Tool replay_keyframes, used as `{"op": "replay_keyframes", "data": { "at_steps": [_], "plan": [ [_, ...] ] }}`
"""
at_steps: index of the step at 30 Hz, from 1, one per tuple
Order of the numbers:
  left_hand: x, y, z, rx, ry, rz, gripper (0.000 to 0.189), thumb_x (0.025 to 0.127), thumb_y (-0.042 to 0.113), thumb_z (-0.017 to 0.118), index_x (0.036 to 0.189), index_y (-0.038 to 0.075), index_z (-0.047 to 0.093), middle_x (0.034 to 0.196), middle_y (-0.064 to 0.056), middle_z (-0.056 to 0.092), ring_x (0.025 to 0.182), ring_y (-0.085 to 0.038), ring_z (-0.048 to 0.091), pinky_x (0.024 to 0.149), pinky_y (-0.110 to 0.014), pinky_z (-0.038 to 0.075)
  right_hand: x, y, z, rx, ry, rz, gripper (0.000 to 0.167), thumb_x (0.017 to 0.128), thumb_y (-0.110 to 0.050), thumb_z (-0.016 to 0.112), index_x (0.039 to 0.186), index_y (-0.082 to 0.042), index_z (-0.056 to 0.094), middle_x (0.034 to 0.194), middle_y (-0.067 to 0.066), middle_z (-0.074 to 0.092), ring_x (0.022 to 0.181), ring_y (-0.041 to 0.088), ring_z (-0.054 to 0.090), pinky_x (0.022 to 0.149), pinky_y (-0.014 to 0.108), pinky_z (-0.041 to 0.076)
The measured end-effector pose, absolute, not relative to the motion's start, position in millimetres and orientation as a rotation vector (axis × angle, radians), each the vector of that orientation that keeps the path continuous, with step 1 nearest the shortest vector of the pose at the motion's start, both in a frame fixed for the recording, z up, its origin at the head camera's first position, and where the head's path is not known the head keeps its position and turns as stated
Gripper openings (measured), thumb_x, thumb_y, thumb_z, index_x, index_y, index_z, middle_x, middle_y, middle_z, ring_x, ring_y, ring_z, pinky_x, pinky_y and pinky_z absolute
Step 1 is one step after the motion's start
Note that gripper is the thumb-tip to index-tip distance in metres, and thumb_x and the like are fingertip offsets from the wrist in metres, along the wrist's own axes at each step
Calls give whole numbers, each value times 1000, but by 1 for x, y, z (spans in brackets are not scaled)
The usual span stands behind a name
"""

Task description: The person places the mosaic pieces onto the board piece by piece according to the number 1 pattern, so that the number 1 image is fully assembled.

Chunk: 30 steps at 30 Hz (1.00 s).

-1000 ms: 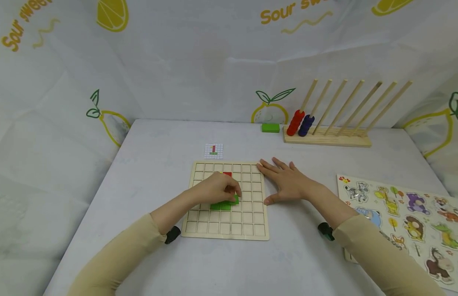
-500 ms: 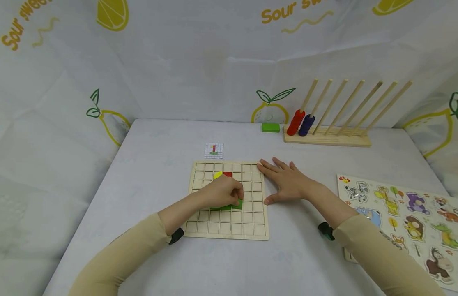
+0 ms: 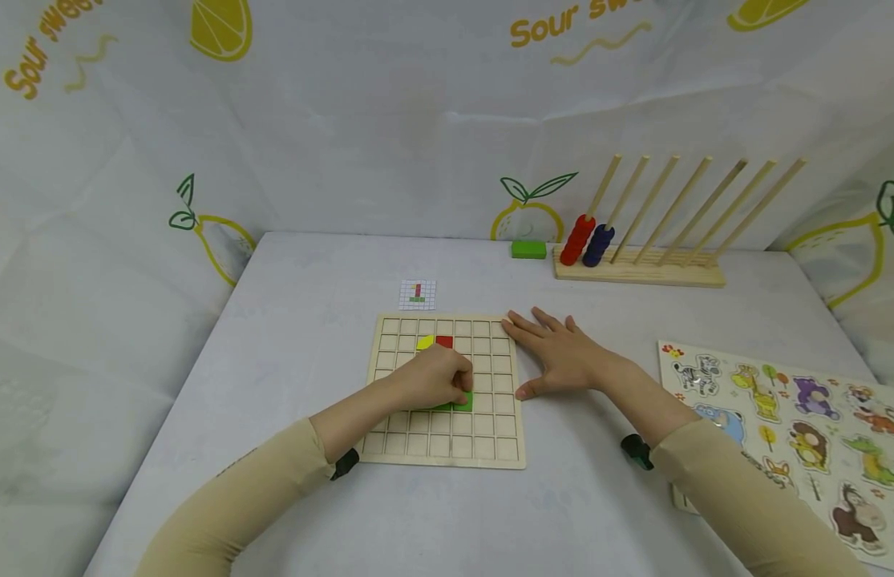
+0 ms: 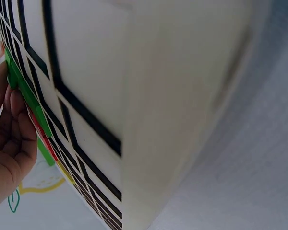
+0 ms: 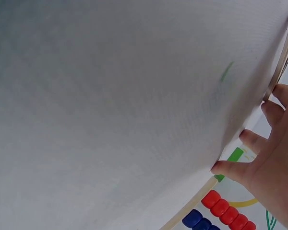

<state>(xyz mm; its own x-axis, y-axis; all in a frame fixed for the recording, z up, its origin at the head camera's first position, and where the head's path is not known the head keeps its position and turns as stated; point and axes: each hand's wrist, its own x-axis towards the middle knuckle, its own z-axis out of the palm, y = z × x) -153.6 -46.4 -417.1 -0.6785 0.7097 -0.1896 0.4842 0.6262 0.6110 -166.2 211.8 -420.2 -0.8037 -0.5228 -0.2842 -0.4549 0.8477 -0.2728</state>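
A wooden grid board (image 3: 486, 446) lies flat on the white table. Low over it, my left hand (image 3: 434, 377) pinches a small green square tile (image 3: 464, 403) at the right end of a green row that the hand partly covers. In the left wrist view, curled fingers and thumb meet at the green piece (image 4: 11, 77). Beyond the knuckles, a yellow tile (image 3: 425, 342) with a slanted side sits beside a red tile (image 3: 443, 342). My right hand (image 3: 565, 353) lies with spread fingers on the table, index finger and thumb at the board's right edge.
Behind the board lies a small pattern card (image 3: 418, 294) showing a figure 1. A green block (image 3: 528, 250) rests at the back, left of a peg stand (image 3: 641, 274) with red and blue beads. An animal puzzle board (image 3: 767, 433) lies at the right, partly under the right forearm.
My left hand shifted slightly right and toward me, bringing the green tile from tilted over the row to flat in line at its right end. My right hand stayed put.
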Motion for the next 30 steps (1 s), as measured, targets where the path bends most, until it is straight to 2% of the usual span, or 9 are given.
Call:
{"op": "replay_keyframes", "data": {
  "at_steps": [6, 9, 11, 14, 19, 27, 30],
  "plan": [
    [-153, -47, -418, 950, 2431, 746, 12, 81, 12, 79, 78, 14, 68, 73, 5, 65, 67, -5, 55, 64, -18, 46, -167, 212, -421, -736, 2678, -267, 113, 73, -72, 70, 159, -23, 16, 168, 1, 13, 154, 44, 9, 110, 79, 13],
    [-153, -46, -417, 950, 2440, 739, 10, 82, 12, 79, 81, 13, 69, 76, 3, 64, 71, -7, 55, 67, -19, 47, -167, 212, -421, -736, 2678, -260, 113, 72, -72, 69, 159, -23, 15, 168, 1, 13, 154, 43, 9, 110, 79, 14],
    [-153, -46, -417, 942, 2469, 726, 12, 82, 16, 79, 89, 13, 70, 84, 2, 64, 78, -9, 55, 72, -21, 47, -167, 212, -422, -738, 2679, -253, 113, 72, -73, 69, 159, -24, 15, 168, 1, 13, 154, 43, 9, 110, 79, 14],
    [-154, -48, -415, 918, 2546, 712, 26, 85, 24, 78, 106, 12, 68, 97, -1, 61, 86, -11, 54, 78, -25, 47, -167, 213, -422, -740, 2680, -250, 113, 72, -73, 68, 159, -24, 15, 168, 1, 13, 154, 44, 9, 110, 79, 14],
    [-158, -55, -407, 861, 2701, 726, 40, 92, 28, 70, 127, 12, 60, 111, -6, 59, 83, -14, 56, 76, -28, 51, -168, 213, -422, -734, 2682, -250, 113, 72, -73, 69, 159, -24, 16, 168, 1, 14, 154, 44, 10, 111, 78, 14],
    [-168, -80, -393, 768, 2837, 792, 41, 94, 21, 66, 131, 8, 56, 125, -9, 58, 96, -19, 62, 78, -30, 52, -169, 213, -421, -741, 2671, -254, 111, 74, -72, 69, 159, -24, 17, 168, 0, 13, 154, 44, 10, 110, 78, 14],
    [-170, -90, -391, 727, 2876, 804, 41, 94, 21, 66, 132, 8, 55, 128, -9, 56, 103, -22, 62, 84, -33, 54, -170, 212, -421, -739, 2668, -242, 109, 75, -71, 68, 159, -25, 17, 168, 0, 13, 154, 43, 11, 111, 78, 14]
  ]
}}
